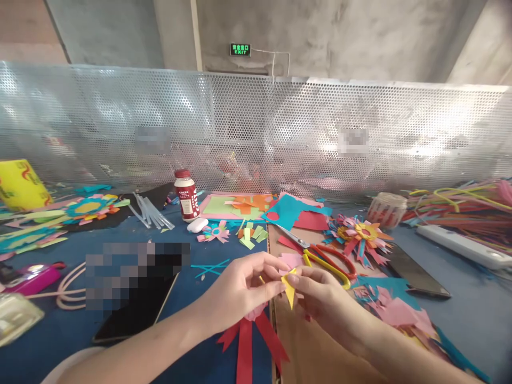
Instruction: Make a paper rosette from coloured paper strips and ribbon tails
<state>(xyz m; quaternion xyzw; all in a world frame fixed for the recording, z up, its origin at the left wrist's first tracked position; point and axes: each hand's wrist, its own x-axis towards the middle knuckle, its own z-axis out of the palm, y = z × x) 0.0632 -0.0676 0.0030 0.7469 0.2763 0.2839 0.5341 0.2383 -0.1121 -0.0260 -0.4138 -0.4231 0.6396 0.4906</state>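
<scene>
Between the fingertips of both hands is a small yellow paper piece (pixel 290 290) with its pointed end hanging down. My left hand (pixel 250 285) pinches it from the left, fingers bent. From the right, my right hand (pixel 320 288) holds its upper edge between thumb and finger. Red paper ribbons (pixel 245 352) with notched ends lie below my left hand, under a pink paper part (pixel 256 312) that the hand partly covers. Scissors with red and yellow handles (pixel 326 261) lie just beyond my right hand, near pink paper (pixel 291 260).
A brown cardboard sheet (pixel 316 346) lies under my right hand. Around are a Costa bottle (pixel 186 196), a black tablet (pixel 140 298), a dark phone (pixel 418 272), paper flowers (pixel 364 234), a white power strip (pixel 464 245) and a yellow roll (pixel 22 184). A perforated metal panel (pixel 240 122) stands behind.
</scene>
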